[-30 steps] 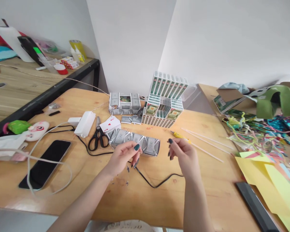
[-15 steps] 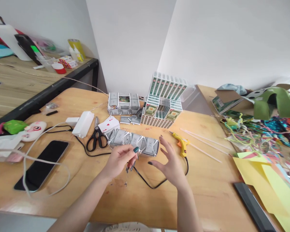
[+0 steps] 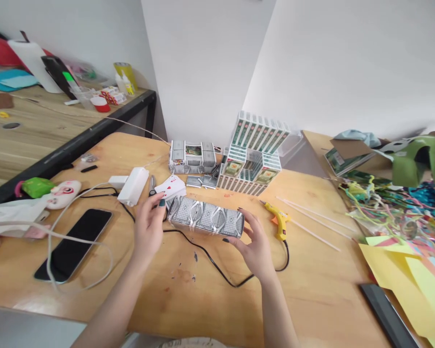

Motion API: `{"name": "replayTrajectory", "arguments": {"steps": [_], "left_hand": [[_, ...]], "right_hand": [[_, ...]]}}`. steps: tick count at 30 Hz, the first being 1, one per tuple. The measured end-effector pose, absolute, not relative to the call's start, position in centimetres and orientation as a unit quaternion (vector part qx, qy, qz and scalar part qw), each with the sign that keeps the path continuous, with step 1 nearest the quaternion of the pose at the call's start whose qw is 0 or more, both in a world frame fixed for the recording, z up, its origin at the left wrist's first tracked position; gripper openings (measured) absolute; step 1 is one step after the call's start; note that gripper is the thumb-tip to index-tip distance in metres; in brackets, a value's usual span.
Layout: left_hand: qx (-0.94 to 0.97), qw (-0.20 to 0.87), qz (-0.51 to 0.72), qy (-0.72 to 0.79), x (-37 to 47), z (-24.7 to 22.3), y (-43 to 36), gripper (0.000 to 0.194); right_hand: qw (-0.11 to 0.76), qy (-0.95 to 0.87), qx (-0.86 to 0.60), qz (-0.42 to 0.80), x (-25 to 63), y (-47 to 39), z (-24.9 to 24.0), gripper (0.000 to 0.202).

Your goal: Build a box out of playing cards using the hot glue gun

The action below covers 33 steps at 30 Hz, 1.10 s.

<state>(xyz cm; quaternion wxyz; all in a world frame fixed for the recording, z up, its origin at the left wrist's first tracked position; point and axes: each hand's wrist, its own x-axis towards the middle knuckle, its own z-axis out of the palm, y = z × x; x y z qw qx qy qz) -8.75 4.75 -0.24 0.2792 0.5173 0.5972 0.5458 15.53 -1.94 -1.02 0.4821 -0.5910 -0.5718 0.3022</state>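
Observation:
A long block covered in grey-patterned playing cards (image 3: 206, 216) lies on the table in front of me. My right hand (image 3: 252, 241) grips its right end, with the thumb at the near edge and fingers at the far edge. My left hand (image 3: 150, 223) is open beside its left end, apart from it, and covers most of the black scissors (image 3: 152, 185). Loose playing cards (image 3: 171, 187) with red hearts lie just beyond the left fingertips. Small dark scraps (image 3: 195, 256) are scattered on the wood nearer to me.
A yellow glue gun (image 3: 281, 220) lies at the right, its cord crossing in front of the block. Glue sticks (image 3: 317, 212) are beside it. Behind stand a card-covered box (image 3: 192, 157) and stacked card packs (image 3: 255, 159). A phone (image 3: 74, 245) and white cable are at the left.
My left hand has moved left, off the block's near side, and its fingers have opened; scraps are on the table there. My right hand has closed onto the block's right end.

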Motion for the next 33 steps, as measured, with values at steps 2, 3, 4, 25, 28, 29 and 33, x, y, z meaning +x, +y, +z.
{"name": "replayTrajectory", "arguments": {"steps": [2,3,4,25,28,29,33], "left_hand": [[0.522,0.386,0.492,0.580,-8.5,-0.7,5.2,0.044],[0.526,0.422,0.469,0.571,-8.3,-0.7,5.2,0.047],[0.531,0.447,0.449,0.563,-8.1,-0.6,5.1,0.050],[0.540,0.514,0.448,0.493,-6.7,-1.9,3.0,0.056],[0.545,0.502,0.435,0.511,-6.5,-1.8,2.7,0.055],[0.548,0.495,0.431,0.519,-6.4,-1.7,2.6,0.054],[0.568,0.447,0.437,0.536,-5.9,-0.9,1.8,0.048]], "right_hand": [[0.485,-0.568,-0.588,0.310,15.5,-2.1,-1.0,0.060],[0.486,-0.565,-0.589,0.313,15.5,-2.1,-1.0,0.060],[0.487,-0.561,-0.591,0.314,15.6,-2.2,-1.0,0.061],[0.572,-0.439,-0.597,0.352,15.0,-3.1,-3.9,0.084],[0.578,-0.412,-0.602,0.366,14.6,-2.9,-3.8,0.071],[0.583,-0.406,-0.600,0.367,14.6,-2.8,-3.8,0.068],[0.609,-0.389,-0.585,0.367,14.5,-2.7,-3.7,0.063]]}}
